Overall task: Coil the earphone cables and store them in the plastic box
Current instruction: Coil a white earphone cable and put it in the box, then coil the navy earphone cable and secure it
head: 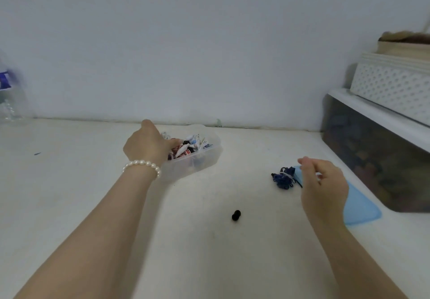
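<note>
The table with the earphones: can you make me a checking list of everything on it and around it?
Surface: white table, one small dark mark near its left side.
Job's things: clear plastic box, tilted, holding coiled earphones; dark blue coiled cable beside the light blue lid.
Clutter: small black piece lying alone.
Grippers: left hand reaches into the box, fingers hidden; right hand pinches a thin dark strand of the blue cable.
Cables: white and red ones in the box, blue one outside.
Surroundings: plastic bottle far left; dark storage bin with white basket stacked above it, right.
</note>
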The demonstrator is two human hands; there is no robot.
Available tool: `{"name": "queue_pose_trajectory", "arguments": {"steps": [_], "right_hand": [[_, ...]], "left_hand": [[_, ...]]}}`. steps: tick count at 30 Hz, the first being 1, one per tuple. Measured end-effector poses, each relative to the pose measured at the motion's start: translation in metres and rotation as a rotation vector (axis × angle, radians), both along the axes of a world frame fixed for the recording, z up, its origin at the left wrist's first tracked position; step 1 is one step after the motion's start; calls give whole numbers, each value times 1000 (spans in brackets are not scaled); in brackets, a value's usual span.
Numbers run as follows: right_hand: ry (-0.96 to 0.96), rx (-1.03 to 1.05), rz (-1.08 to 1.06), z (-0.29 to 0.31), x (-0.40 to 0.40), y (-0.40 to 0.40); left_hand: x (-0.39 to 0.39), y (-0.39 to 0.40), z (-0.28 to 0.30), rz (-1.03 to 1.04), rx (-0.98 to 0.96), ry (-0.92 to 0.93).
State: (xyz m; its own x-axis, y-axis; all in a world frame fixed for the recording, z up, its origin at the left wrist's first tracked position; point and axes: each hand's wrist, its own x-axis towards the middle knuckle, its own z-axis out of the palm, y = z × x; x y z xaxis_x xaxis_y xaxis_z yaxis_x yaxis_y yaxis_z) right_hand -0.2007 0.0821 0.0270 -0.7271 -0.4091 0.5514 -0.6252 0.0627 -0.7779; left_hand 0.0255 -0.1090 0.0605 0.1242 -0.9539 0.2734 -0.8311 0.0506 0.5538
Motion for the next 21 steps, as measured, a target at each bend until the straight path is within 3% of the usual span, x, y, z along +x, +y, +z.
{"name": "queue_pose_trajectory", "arguments": {"steps": [5, 8, 11, 14, 17, 21], "right_hand": [[117, 136, -133, -18, -28, -4], [63, 400, -165, -23, -34, -6], [92, 656, -139, -22, -31, -7], [192, 835, -102, -23, -25, -11], [244, 866, -75, -24, -23, -13], [187, 741, 78, -20, -19, -10]], "left_hand": [[-1, 1, -10, 6, -70, -59], [-7, 12, -9, -42, -207, -16], [-21, 35, -3, -198, -303, 57], [-42, 63, -7, -393, -283, -11], [-57, 86, -23, -557, -181, -87], [-62, 98, -41, -691, -31, -49]]}}
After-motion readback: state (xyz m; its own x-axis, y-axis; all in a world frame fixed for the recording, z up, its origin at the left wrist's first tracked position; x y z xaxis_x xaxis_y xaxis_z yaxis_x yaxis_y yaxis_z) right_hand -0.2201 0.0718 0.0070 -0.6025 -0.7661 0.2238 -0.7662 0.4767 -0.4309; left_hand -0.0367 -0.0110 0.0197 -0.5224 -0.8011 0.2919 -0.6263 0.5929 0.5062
